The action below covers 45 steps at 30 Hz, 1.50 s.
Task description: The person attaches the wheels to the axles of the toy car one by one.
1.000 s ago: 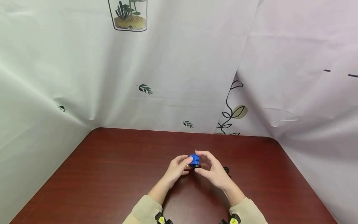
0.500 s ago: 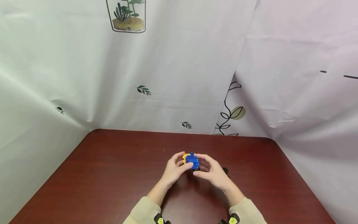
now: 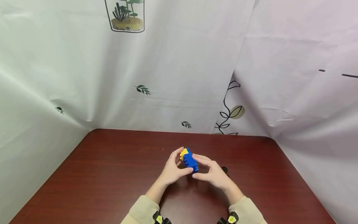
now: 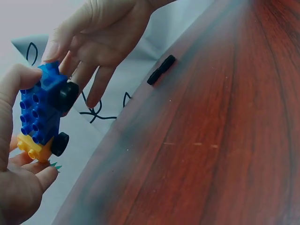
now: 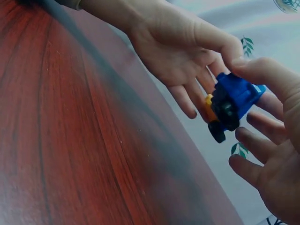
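A toy car [image 3: 190,160] of blue and yellow building blocks is held above the table, tilted, its yellow end away from me. My left hand [image 3: 171,170] grips it, thumb on the near blue end and fingers at the yellow end. From the other side my right hand [image 3: 213,175] holds the blue end lightly between thumb and index finger; its other fingers are spread. The left wrist view shows studs on the blue block [image 4: 37,110], a yellow block [image 4: 35,147] and black wheels [image 4: 68,96]. My fingers hide part of the car.
A black wheel piece [image 4: 161,70] lies on the table, partly hidden behind my right hand in the head view [image 3: 224,170]. The dark red wooden table [image 3: 117,174] meets a white printed cloth [image 3: 179,77] at its back and sides.
The car has been turned and tilted between my hands: its studded blue and yellow side has come into view and the wheels have gone from the head view. Both hands stay nearly in place.
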Each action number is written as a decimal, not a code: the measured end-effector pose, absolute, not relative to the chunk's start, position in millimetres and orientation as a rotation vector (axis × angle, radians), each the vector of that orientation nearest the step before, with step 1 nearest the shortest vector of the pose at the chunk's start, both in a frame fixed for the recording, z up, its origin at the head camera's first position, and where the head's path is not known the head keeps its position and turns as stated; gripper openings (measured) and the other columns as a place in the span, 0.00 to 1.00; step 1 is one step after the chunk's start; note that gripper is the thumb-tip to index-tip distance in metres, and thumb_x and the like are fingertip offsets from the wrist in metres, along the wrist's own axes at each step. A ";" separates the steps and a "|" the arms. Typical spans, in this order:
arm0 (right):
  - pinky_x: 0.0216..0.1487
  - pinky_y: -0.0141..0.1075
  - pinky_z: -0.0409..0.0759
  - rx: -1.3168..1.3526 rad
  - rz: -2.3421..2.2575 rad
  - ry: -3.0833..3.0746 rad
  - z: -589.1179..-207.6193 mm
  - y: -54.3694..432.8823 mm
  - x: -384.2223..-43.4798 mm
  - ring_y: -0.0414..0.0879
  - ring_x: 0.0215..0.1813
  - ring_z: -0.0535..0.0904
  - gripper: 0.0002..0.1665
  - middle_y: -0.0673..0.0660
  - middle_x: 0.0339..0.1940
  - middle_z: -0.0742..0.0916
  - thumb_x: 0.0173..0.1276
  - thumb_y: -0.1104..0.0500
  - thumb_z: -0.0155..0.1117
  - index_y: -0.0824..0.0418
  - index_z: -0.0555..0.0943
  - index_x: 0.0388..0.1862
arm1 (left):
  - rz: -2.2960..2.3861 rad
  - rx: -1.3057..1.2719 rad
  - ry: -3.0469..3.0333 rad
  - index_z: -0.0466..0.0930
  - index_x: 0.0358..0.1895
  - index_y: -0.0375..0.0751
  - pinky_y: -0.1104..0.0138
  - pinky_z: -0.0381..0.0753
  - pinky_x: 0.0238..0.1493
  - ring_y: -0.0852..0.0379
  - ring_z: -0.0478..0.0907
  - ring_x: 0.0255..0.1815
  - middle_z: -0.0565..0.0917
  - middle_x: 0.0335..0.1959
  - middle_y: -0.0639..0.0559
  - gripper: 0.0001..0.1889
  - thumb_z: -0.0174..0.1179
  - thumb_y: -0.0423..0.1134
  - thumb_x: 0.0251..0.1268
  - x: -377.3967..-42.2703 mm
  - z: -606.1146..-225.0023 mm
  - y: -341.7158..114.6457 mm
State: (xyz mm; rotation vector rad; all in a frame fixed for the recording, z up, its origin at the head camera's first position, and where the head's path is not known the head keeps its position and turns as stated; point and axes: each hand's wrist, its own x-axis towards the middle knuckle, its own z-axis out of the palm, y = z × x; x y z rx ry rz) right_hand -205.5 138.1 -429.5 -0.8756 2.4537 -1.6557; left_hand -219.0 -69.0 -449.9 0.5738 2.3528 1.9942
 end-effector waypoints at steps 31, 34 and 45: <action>0.60 0.53 0.74 -0.406 -1.505 2.745 -437.9 205.6 -225.0 0.59 0.64 0.72 0.37 0.60 0.63 0.78 0.57 0.49 0.71 0.62 0.73 0.63 | 1.814 0.726 2.499 0.57 0.70 0.44 0.50 0.66 0.67 0.47 0.66 0.64 0.62 0.67 0.44 0.45 0.70 0.39 0.46 -219.0 -451.8 -61.9; 0.55 0.45 0.78 -0.378 -1.512 2.775 -438.3 211.1 -227.0 0.58 0.62 0.74 0.34 0.62 0.62 0.79 0.60 0.49 0.69 0.62 0.75 0.61 | 1.826 0.728 2.492 0.58 0.70 0.46 0.49 0.66 0.66 0.47 0.67 0.64 0.62 0.66 0.43 0.44 0.70 0.39 0.46 -219.2 -451.7 -62.6; 0.43 0.32 0.77 -0.193 -1.419 2.872 -450.0 223.1 -221.2 0.52 0.52 0.80 0.27 0.61 0.56 0.82 0.60 0.50 0.69 0.61 0.78 0.56 | 1.789 0.718 2.512 0.58 0.70 0.47 0.52 0.66 0.67 0.49 0.66 0.64 0.62 0.67 0.45 0.43 0.69 0.39 0.47 -218.7 -452.8 -64.3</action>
